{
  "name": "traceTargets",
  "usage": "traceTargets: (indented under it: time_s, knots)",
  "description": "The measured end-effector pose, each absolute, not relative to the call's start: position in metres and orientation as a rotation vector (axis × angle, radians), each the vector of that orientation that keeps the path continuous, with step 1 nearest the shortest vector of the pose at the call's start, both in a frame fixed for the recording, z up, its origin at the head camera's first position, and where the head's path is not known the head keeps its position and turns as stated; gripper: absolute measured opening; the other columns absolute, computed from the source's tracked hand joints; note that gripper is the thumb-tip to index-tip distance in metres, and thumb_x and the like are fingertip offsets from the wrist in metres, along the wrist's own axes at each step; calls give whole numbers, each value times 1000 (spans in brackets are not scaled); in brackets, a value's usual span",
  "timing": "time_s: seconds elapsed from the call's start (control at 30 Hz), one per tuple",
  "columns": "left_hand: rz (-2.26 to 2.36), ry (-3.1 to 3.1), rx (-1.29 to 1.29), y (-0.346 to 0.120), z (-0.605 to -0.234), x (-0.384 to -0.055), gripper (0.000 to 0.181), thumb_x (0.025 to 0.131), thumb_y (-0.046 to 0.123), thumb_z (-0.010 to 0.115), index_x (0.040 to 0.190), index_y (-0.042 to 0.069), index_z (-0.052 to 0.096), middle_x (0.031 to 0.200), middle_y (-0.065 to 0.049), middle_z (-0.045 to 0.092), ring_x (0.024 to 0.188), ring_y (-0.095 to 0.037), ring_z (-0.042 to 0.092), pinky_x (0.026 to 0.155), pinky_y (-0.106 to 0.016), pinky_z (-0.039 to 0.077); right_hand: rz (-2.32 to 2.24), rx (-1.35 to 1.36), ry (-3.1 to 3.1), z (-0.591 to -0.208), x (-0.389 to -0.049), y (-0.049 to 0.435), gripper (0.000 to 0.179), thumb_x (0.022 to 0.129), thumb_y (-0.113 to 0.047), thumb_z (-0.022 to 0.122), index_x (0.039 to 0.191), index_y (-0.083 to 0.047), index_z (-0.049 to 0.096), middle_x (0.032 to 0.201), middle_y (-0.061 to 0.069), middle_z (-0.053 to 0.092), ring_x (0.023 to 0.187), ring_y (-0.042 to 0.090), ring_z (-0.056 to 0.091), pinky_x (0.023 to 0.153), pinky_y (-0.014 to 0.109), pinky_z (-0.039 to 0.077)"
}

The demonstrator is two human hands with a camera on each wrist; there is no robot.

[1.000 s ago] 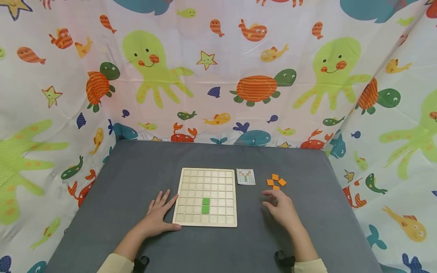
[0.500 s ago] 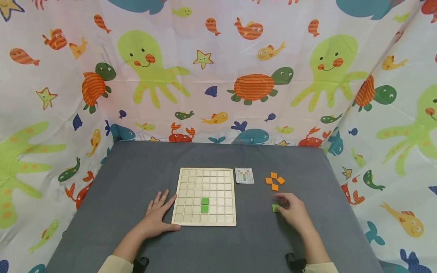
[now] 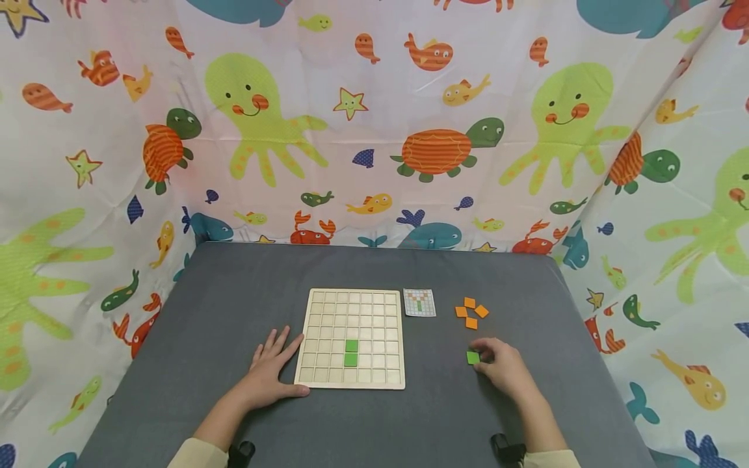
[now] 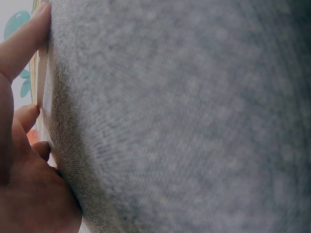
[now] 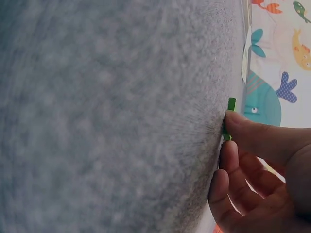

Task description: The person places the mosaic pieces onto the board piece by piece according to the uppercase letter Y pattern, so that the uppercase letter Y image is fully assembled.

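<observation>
A pale wooden grid board (image 3: 324, 318) lies on the grey table, with two green square tiles (image 3: 351, 353) in its lower middle cells. My left hand (image 3: 268, 374) rests at the board's left edge, fingers spread and thumb at the near left corner. To the right of the board, my right hand (image 3: 504, 367) pinches another green tile (image 3: 473, 357) between thumb and fingers, low over the cloth. The right wrist view shows this green tile (image 5: 232, 104) edge-on, thumb on one side and a curled finger on the other.
Several loose orange tiles (image 3: 470, 303) lie just beyond the right hand. A small pattern card (image 3: 419, 303) with a printed grid sits beside the board's far right corner. A sea-animal curtain (image 3: 374, 130) hangs round the grey table (image 3: 263, 279).
My right hand has drawn back toward the right, away from the orange tiles, and a green tile has come into view at its fingertips. The left hand has stayed at the board.
</observation>
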State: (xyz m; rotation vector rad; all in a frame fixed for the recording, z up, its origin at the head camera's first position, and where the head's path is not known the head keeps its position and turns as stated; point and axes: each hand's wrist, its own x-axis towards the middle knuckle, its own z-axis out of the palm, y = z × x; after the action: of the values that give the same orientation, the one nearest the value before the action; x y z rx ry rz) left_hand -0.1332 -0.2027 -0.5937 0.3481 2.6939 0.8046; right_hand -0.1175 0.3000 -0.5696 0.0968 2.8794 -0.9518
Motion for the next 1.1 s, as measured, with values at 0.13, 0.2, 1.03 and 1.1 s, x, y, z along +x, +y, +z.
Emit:
traceTargets:
  time_s: [0.13,0.2,1.03,1.1]
  knots:
    - [803,2682,340,-202,-594,-133,119,67,70,82,162,23,27,170,-16,7,155,-44,-5,118,-70,1,-943,92,2876,-570,-119,299,33,81,-3,82,112,-7,75,103,7,69,89,19,64,75,38,54]
    - [803,2675,342,-202,-594,-133,119,67,70,81,162,23,26,170,-16,6,155,-44,-6,118,-70,1,-936,85,2878,-570,-119,298,33,81,-3,82,112,-6,75,106,9,68,90,20,65,75,38,55]
    - [824,2688,366,-205,-598,-133,118,69,71,80,162,23,26,170,-16,6,156,-43,-6,118,-70,1,-853,-70,2993,-566,-129,281,25,88,-12,79,111,-7,73,106,8,68,88,19,62,78,43,54]
    - [827,2688,366,-205,-597,-133,118,68,71,80,162,23,26,170,-16,6,155,-44,-6,118,-71,1,-859,-100,2996,-565,-130,277,25,87,-13,79,111,-8,73,108,8,68,90,20,63,79,44,54]
